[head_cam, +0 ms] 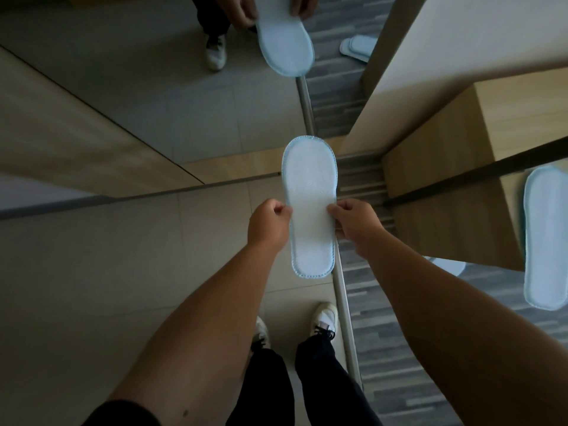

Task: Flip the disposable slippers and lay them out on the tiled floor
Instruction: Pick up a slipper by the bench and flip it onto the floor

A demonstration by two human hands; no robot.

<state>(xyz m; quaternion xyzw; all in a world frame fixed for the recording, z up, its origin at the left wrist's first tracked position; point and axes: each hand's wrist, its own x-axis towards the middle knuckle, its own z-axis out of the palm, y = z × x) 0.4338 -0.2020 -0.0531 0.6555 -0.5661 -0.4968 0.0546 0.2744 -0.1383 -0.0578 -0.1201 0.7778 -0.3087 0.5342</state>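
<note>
I hold a white disposable slipper (310,192) with a light blue stitched edge in the air above the tiled floor (129,272), its flat sole facing me. My left hand (269,224) pinches its left edge and my right hand (353,224) pinches its right edge, both near the middle. A mirror ahead repeats the slipper as a reflection (284,44). The mirror also shows a second slipper (358,47) lying on the striped carpet. Part of that second slipper (448,265) peeks out behind my right forearm.
A metal threshold strip (345,315) divides the tiles from the striped grey carpet (399,348) on the right. A wooden cabinet (445,192) with a mirrored side stands at the right and shows another slipper reflection (545,238). My feet (324,318) stand on the tiles.
</note>
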